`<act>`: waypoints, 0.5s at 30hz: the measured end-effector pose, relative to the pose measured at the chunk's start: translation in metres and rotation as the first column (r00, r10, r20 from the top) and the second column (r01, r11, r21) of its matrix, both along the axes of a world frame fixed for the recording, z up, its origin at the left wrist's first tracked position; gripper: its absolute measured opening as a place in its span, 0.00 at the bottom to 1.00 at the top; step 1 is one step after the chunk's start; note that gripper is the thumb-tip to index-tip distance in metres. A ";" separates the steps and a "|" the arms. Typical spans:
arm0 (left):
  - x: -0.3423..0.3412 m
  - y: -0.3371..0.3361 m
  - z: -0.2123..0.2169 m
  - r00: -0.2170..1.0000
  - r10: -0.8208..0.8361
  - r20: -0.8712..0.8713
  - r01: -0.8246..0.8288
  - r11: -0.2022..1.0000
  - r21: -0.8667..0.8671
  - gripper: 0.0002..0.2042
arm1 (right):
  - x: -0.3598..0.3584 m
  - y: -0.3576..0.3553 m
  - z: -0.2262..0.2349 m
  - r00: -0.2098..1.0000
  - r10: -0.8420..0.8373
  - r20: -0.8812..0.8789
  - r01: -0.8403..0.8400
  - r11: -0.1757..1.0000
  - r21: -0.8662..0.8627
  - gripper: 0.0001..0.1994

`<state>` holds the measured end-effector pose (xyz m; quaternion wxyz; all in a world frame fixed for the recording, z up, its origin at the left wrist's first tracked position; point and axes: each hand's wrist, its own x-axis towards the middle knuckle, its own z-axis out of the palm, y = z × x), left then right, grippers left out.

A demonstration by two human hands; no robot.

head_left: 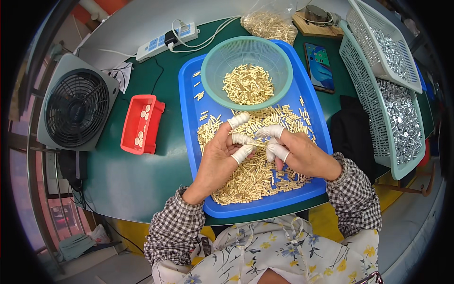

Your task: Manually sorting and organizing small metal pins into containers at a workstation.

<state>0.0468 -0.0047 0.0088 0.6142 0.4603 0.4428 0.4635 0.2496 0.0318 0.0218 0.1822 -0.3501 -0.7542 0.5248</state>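
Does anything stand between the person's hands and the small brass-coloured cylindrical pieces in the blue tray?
Nothing visible does: the left hand and right hand are over the brass-coloured pieces. The round green mesh basket stands beyond the hands, at the far end of the blue tray.

A blue tray with gold-coloured pieces; a pale green colander at its far end. Left of the tray: red bin, grey fan with black grille. Right: silvery parts. Nearside: black-and-white checked sleeves, white top with yellow and blue flowers.
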 end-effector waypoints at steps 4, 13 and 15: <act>0.011 0.000 0.013 0.998 -0.006 0.060 0.008 0.999 -0.032 0.22 | 0.007 0.004 0.001 0.988 0.015 -0.154 -0.046 0.979 -0.199 0.15; 0.031 0.002 0.003 0.479 0.089 -0.873 0.464 0.819 0.338 0.11 | 0.028 0.014 -0.001 0.896 -0.250 -0.368 0.104 0.922 -0.373 0.13; 0.042 0.005 -0.002 0.436 0.235 -0.869 0.479 0.757 0.445 0.08 | 0.032 0.014 -0.002 0.896 -0.242 -0.371 0.101 0.927 -0.361 0.13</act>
